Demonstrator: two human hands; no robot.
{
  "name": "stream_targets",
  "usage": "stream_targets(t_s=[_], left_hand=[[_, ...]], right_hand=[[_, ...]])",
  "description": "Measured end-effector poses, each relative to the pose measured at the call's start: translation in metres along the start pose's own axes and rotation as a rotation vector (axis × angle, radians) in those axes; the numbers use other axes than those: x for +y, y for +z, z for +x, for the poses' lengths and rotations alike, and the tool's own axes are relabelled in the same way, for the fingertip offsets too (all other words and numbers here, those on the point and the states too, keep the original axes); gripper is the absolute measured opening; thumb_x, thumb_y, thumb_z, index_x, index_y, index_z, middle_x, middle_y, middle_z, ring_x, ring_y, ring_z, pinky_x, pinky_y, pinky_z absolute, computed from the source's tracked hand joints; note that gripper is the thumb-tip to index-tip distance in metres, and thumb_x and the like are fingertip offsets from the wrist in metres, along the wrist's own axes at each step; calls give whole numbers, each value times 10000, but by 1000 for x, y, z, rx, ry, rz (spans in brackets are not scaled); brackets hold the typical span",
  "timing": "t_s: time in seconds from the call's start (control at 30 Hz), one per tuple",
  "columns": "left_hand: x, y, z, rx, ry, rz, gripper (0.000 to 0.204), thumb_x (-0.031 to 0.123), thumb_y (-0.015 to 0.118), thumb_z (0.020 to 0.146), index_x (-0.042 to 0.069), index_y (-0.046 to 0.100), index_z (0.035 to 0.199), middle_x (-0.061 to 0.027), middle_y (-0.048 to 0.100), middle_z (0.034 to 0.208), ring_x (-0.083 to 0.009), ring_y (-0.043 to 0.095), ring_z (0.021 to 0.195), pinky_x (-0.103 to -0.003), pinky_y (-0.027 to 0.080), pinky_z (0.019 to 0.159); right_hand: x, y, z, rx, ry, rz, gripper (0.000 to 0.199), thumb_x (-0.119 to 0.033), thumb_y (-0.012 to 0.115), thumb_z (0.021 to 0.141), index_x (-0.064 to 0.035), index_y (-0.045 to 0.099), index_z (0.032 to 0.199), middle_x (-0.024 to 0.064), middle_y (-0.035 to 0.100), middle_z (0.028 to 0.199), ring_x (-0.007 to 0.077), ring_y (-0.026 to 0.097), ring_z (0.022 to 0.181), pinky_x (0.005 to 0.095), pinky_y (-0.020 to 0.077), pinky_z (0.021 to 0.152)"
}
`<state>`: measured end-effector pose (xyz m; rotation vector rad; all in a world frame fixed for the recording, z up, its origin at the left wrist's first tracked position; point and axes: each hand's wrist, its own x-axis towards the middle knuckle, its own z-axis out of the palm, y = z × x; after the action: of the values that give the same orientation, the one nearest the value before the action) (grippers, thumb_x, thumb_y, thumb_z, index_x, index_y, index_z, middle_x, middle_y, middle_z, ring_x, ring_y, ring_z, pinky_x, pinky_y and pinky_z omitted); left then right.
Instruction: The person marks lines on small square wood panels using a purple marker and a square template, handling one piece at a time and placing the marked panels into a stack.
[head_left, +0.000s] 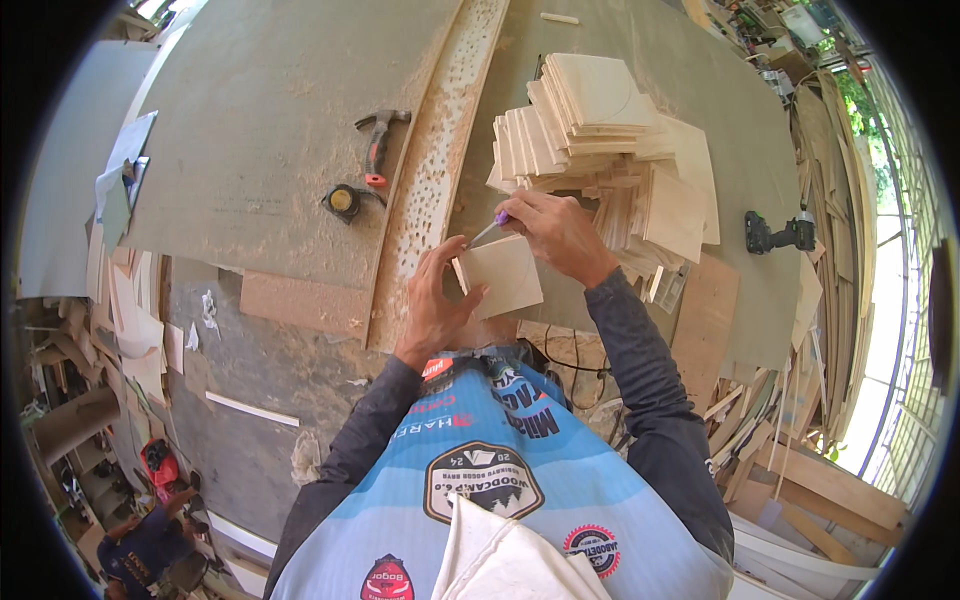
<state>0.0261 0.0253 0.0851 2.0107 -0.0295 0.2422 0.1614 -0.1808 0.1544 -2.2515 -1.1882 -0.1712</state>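
My left hand [438, 308] grips a pale square wooden board [512, 278] by its left side, thumb over the near edge and fingers around the far corner. A faint curved line shows on the board's face. In my right hand [562, 236] is a slim screwdriver-like tool with a purple handle [502, 217]. Its metal shaft slants down leftward to the board's far left corner, close to my left fingertips. Whether the tip touches the wood I cannot tell. Just beyond my right hand stand piles of similar wooden squares [598, 92], some leaning in rows.
Across the worktable [260, 120] runs a long strip full of holes [440, 165], dusted with shavings. Left of it lie a claw hammer [378, 150] and a tape measure [343, 202]. A cordless drill [779, 232] rests at the right edge. Another person [150, 550] is at lower left.
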Motion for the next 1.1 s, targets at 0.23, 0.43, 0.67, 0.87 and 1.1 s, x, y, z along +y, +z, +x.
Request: stream_targets(t_s=[0.23,0.43,0.67,0.87,1.1], left_hand=[[25,-5,-1,-118,30,43,1142,178,989,615,25,436,1601,-175,613,1448,-391,528,1401,-509,433,1196],[19,-9,4,-178,76,200,1208,251,1011,578,21,428,1611,-164,575,1497,-390,479,1439,-506,377,1238],[73,-29,66,-45,258,214,1202,256,1041,600,5,436,1609,-159,619,1449,-338,563,1385,-488,449,1184],[151,-24,174,52,356,125,1206,365,1029,678,-11,382,1624,-225,551,1506,-395,464,1469,-543,368,1248],[130,1,186,89,355,207,1185,461,1000,749,-10,374,1638,-240,441,1636,-390,397,1528,-520,367,1249]], right_hand=[[-28,-25,-26,151,153,39,227,-51,814,922,-56,713,1125,94,731,974,315,737,800,397,598,679],[-71,-35,-87,597,459,211,207,8,823,945,-2,744,1136,118,747,983,212,758,861,321,602,750],[-111,14,-153,1071,874,540,215,-19,770,1024,41,682,1211,83,727,1054,171,775,930,284,635,796],[-118,39,-152,968,859,534,233,-21,775,1021,34,680,1226,82,717,1059,171,777,919,283,640,799],[-112,26,-133,868,663,341,212,-41,814,981,8,732,1171,132,768,1053,200,786,857,315,619,754]])
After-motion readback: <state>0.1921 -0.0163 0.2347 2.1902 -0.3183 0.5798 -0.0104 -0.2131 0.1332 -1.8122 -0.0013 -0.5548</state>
